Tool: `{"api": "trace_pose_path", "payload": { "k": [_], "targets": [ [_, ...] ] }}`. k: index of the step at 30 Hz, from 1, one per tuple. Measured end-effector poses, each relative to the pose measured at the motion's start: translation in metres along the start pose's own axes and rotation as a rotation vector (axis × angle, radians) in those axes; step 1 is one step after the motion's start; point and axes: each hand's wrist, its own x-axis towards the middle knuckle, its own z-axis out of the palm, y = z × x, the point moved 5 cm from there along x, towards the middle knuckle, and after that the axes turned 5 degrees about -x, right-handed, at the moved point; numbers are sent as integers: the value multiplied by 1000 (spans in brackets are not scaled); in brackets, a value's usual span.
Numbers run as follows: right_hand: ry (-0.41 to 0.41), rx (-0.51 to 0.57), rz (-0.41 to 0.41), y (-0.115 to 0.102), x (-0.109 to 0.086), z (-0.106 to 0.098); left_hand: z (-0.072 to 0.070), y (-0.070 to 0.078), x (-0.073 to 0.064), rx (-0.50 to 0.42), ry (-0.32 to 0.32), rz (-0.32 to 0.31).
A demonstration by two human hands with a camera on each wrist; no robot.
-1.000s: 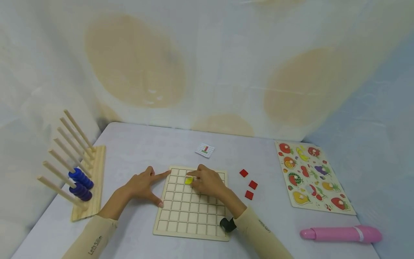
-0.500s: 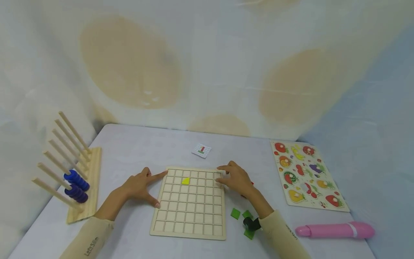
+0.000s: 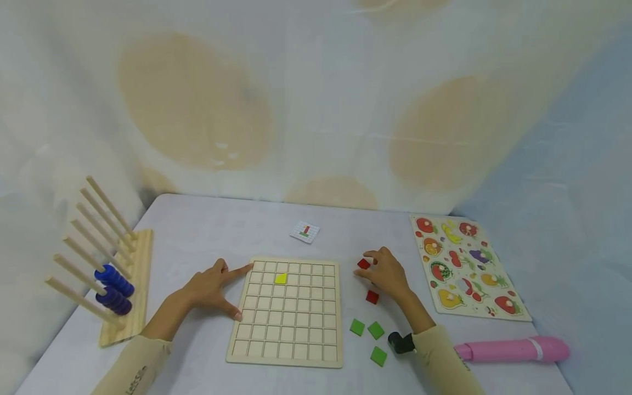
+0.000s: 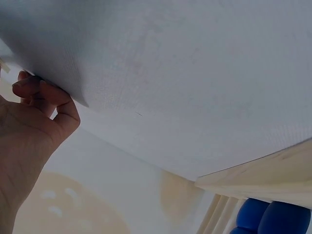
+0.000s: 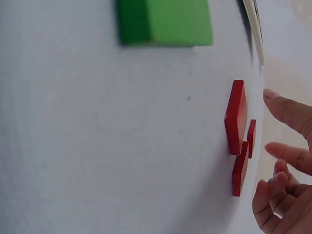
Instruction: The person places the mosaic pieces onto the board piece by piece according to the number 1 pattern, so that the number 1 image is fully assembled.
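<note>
My left hand [image 3: 209, 288] rests at the left edge of a wooden grid board [image 3: 283, 364], index finger near the top corner and thumb lower down, spread apart. One yellow tile [image 3: 281, 278] lies in a square of the board's second row. Right of the board, my right hand [image 3: 387, 274] reaches over the red tiles, thumb and index finger parted on either side of a red tile [image 3: 364, 264]. Another red tile [image 3: 372, 297] lies below that hand. In the right wrist view three red tiles [image 5: 236, 117] lie on the table, with the fingertips just beyond them.
Three green tiles [image 3: 376, 330] lie right of the board. A small pattern card [image 3: 305, 232] lies behind it. A peg stand [image 3: 144, 274] with blue and purple beads stands at left. At right are a fruit puzzle board [image 3: 474, 266] and a pink wand-shaped object [image 3: 511, 350].
My right hand has left the yellow tile on the board and moved right to the red tiles, uncovering the green tiles. The left hand keeps its place at the board's edge.
</note>
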Motion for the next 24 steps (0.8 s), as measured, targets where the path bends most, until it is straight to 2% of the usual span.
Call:
{"api": "trace_pose_path", "payload": {
  "k": [4,8,16,24],
  "targets": [
    [5,-24,64,7,2,2,1,0,-1,7,6,8],
    [21,-46,85,10,2,4,0,1,-1,13,10,15],
    [71,-87,34,5,1,3,-2,2,-1,4,11,15],
    [60,-105,29,-4,0,3,0,0,0,7,12,21]
  ]
}}
